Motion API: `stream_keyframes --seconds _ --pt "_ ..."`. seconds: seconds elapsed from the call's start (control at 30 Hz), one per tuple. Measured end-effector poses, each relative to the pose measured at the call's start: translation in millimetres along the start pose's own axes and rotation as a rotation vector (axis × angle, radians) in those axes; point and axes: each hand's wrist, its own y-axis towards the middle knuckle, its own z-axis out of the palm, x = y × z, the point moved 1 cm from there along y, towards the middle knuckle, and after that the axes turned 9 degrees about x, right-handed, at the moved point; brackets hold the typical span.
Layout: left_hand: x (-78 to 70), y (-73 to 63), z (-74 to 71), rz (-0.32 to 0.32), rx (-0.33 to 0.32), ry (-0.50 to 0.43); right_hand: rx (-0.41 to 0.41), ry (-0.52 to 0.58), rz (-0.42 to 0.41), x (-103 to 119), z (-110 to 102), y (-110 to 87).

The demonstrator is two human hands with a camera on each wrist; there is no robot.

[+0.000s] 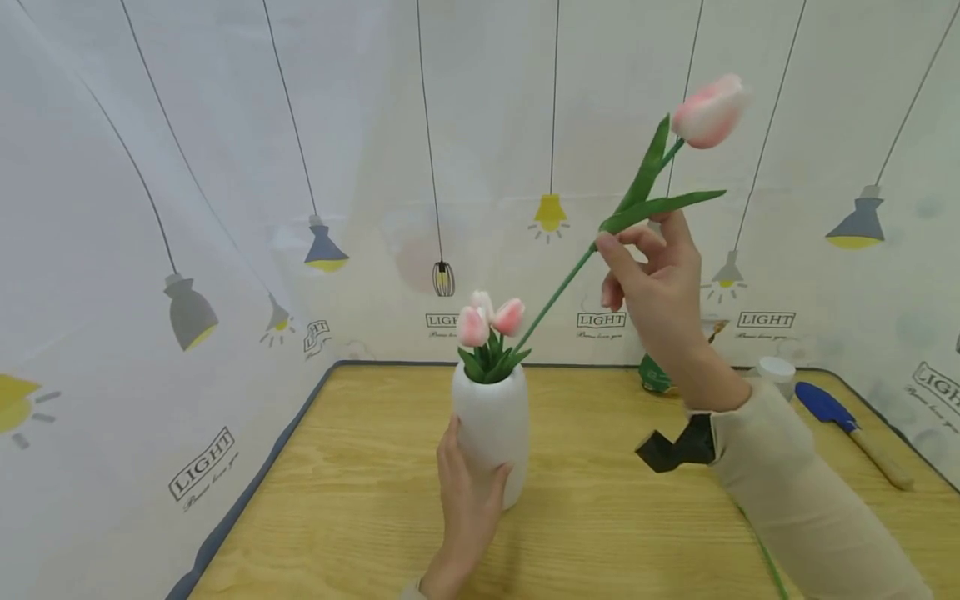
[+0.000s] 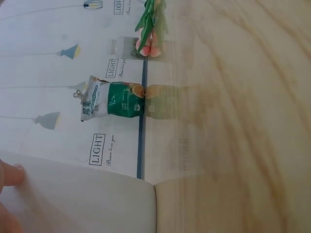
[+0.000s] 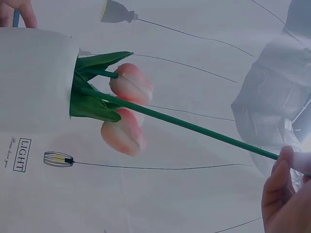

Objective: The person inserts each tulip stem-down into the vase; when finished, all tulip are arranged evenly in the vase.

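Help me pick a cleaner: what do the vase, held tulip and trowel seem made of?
Vase: perhaps ceramic or plastic, satin; smooth white, soft sheen.
Held tulip: probably plastic, matte; evenly green stem.
Trowel: blue metal or plastic blade, unclear; handle likely matte wood, being tan.

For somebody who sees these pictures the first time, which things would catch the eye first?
Probably the long tulip raised at the right, its stem pinched by the right hand, slanting down toward the white vase. The vase, in the middle, holds more pink tulips, with the left hand gripping it. Then perhaps the blue trowel, lying at far right.
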Motion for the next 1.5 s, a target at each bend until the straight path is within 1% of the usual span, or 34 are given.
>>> stream_keyframes --seconds 0.07,0.17,0.3,0.4,0.47,0.6,0.73,0.83,0.9,0.97,1.13,1.2,1.3,1.4,1.5 --pt "0.6 0.1 -0.1 0.004 0.004 -0.001 0.016 -0.013 0.013 -2.6 1.3 -0.4" --pt "1.2 0.1 -0.1 0.002 0.009 -0.004 0.052 -0.058 0.068 -7.7 2.8 -2.6" --pt "1.5 0.2 0.0 -0.017 0.013 -0.011 0.089 -0.162 0.146 -18.4 5.9 -8.3" --pt "2.4 0.3 0.5 -0.023 0.009 -0.01 0.141 -0.252 0.201 -30.3 7.9 -15.9" --pt "3.1 0.2 1.0 -0.024 0.008 -0.008 0.179 -0.289 0.246 -38.8 8.8 -22.2" --pt "3.7 -0.1 1.7 -0.017 0.005 -0.001 0.222 -0.315 0.32 -55.9 11.6 -35.1" --pt "1.9 -0.3 1.1 -0.031 0.012 0.01 0.276 -0.312 0.332 -72.4 17.2 -46.2" --pt "1.4 -0.4 0.8 -0.035 0.011 0.018 0.317 -0.311 0.298 -82.5 21.4 -52.5" --pt "1.5 -0.3 1.1 -0.032 0.005 0.018 0.33 -0.316 0.282 -87.7 23.1 -55.4" --pt "1.7 -0.1 1.3 -0.03 -0.001 0.016 0.344 -0.335 0.286 -90.9 24.4 -57.4" --pt "2.6 0.3 2.3 -0.035 -0.007 0.029 0.375 -0.382 0.361 -95.8 25.4 -61.1" --pt "3.2 0.5 2.8 -0.039 -0.002 0.038 0.374 -0.386 0.364 -96.7 25.5 -61.3" --pt "4.0 0.8 3.2 -0.042 0.002 0.041 0.367 -0.4 0.333 -96.7 26.3 -60.6" --pt "4.5 0.8 3.1 -0.043 0.003 0.043 0.39 -0.478 0.32 -95.3 28.7 -59.8" --pt "4.8 0.8 2.8 -0.037 -0.003 0.037 0.418 -0.567 0.342 -95.1 31.1 -59.6"
